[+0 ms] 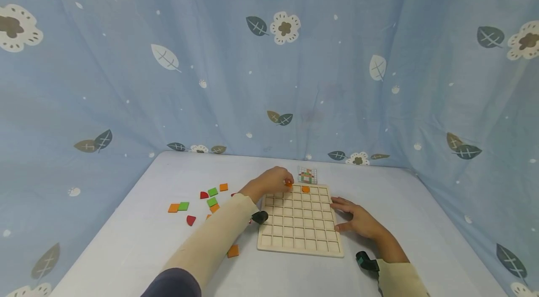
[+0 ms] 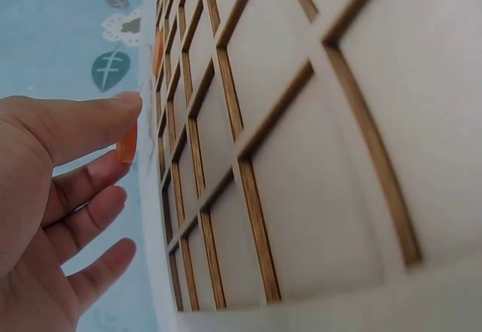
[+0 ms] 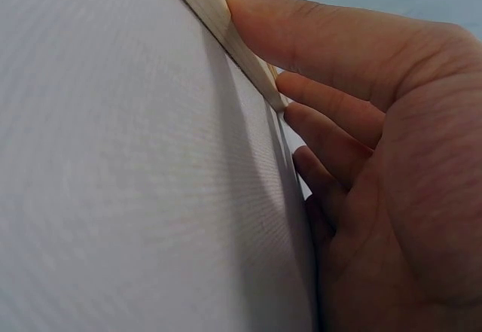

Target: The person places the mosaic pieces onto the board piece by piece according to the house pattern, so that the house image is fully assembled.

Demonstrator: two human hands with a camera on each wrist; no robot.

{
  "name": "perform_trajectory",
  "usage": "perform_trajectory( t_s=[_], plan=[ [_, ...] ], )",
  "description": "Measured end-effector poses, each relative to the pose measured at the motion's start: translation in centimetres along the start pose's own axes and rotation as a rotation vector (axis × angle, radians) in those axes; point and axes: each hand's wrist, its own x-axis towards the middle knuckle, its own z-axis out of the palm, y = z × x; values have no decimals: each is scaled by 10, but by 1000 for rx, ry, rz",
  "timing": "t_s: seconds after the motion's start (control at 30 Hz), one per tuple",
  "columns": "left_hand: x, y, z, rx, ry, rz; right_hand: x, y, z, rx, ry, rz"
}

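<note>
A pale wooden grid board (image 1: 299, 229) lies on the white table. Over its far left corner my left hand (image 1: 271, 181) pinches a thin orange piece (image 2: 127, 145) between thumb and forefinger; the other fingers spread loosely in the left wrist view. Another orange piece (image 1: 305, 189) with a rounded edge sits in a cell of the far row. My right hand (image 1: 358, 218) rests at the board's right side, thumb and fingertips touching its wooden edge, as the right wrist view shows from close up. The fingers of that hand are fairly straight.
Just beyond the board lies a small pattern card (image 1: 308, 175). Left of it several loose pieces are scattered, among them an orange square (image 1: 223, 187), a green square (image 1: 183, 206) and a red quarter-circle (image 1: 191, 220). My left sleeve (image 1: 219, 236) hides some. A patterned blue curtain (image 1: 328, 82) hangs behind.
</note>
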Motion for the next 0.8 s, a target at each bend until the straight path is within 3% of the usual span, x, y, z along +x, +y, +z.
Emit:
perform_trajectory(
  t_s=[0.8],
  plan=[
    [17,9,13,-93,-22,-38,0,4,0,8,7,-18]
  ],
)
